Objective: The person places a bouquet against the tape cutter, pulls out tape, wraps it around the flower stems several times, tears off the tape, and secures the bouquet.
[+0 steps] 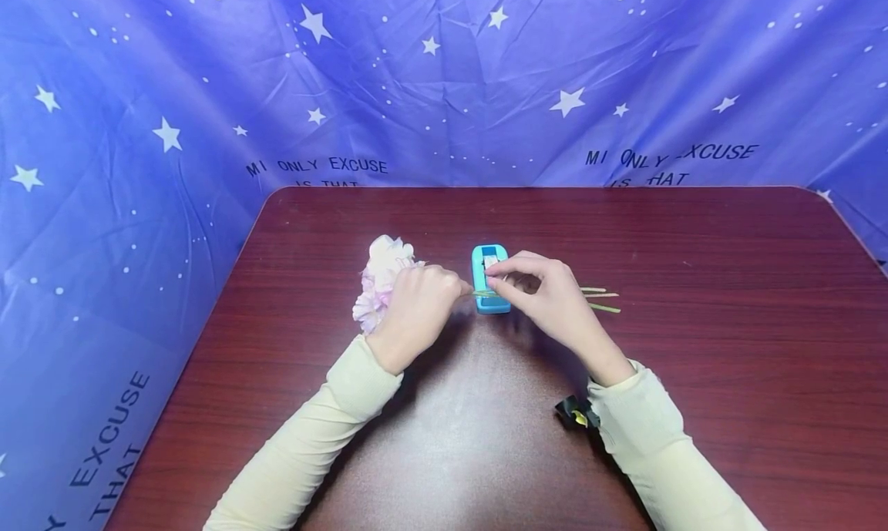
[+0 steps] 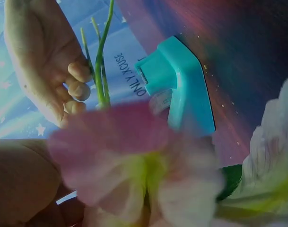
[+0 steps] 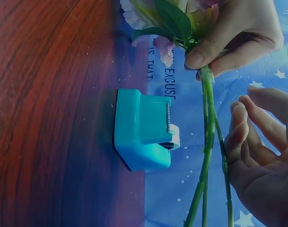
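My left hand (image 1: 423,307) pinches a bunch of artificial flowers by the stems, right under the blooms. The pale pink and white flower heads (image 1: 383,273) lie to its left, partly hidden behind it. Clear tape (image 3: 206,74) wraps the green stems (image 3: 207,137) just below the left fingertips. My right hand (image 1: 548,296) is beside the stems, fingers loosely bent, thumb and index tips near each other with nothing visible between them. Under the stems, between the hands, stands a turquoise tape dispenser (image 1: 479,277), its toothed cutting edge and tape roll showing in the right wrist view.
A small black thing with a yellow patch (image 1: 576,413) lies near the right sleeve. The dark red wooden table (image 1: 728,284) reaches back to a blue curtain (image 1: 444,76) printed with stars and lettering.
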The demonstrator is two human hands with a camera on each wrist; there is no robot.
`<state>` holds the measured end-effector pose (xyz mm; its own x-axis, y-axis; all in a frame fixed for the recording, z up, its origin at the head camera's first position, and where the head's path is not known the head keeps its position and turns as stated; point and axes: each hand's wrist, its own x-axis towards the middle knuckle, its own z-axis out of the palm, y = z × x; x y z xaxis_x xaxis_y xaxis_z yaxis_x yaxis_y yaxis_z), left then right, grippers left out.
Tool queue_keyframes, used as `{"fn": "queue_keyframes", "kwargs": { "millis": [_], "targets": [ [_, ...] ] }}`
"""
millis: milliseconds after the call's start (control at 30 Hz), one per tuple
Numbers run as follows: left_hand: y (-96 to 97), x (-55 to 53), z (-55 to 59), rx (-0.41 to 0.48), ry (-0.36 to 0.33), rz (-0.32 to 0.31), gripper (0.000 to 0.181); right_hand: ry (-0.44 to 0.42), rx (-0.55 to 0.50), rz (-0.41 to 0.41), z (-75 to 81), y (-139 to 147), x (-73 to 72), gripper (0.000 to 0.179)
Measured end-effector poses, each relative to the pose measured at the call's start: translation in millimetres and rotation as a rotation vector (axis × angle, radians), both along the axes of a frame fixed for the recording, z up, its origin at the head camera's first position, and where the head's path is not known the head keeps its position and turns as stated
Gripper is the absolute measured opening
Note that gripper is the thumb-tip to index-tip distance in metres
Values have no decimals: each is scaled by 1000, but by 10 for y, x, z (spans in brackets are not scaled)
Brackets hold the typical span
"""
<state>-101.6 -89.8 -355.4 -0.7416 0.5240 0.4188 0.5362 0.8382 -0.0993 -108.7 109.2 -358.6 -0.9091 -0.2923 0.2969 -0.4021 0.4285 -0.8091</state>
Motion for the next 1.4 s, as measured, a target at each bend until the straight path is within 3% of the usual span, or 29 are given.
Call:
{"fn": "queue_keyframes", "kwargs": {
  "millis": [333, 600, 1033, 1400],
  "targets": [
    [9, 7, 15, -20, -10, -12, 26, -11, 86, 15, -53, 20, -6, 17],
    [5, 0, 24, -30, -35, -63, 32, -80, 172, 54, -86, 44, -13, 27],
    [-14, -8, 33, -24, -25, -49, 17, -78, 233, 78, -103, 53, -31, 13],
    [-40, -30, 49, -16, -16, -71, 15, -45, 290, 99, -59, 27, -11, 11]
  ]
}}
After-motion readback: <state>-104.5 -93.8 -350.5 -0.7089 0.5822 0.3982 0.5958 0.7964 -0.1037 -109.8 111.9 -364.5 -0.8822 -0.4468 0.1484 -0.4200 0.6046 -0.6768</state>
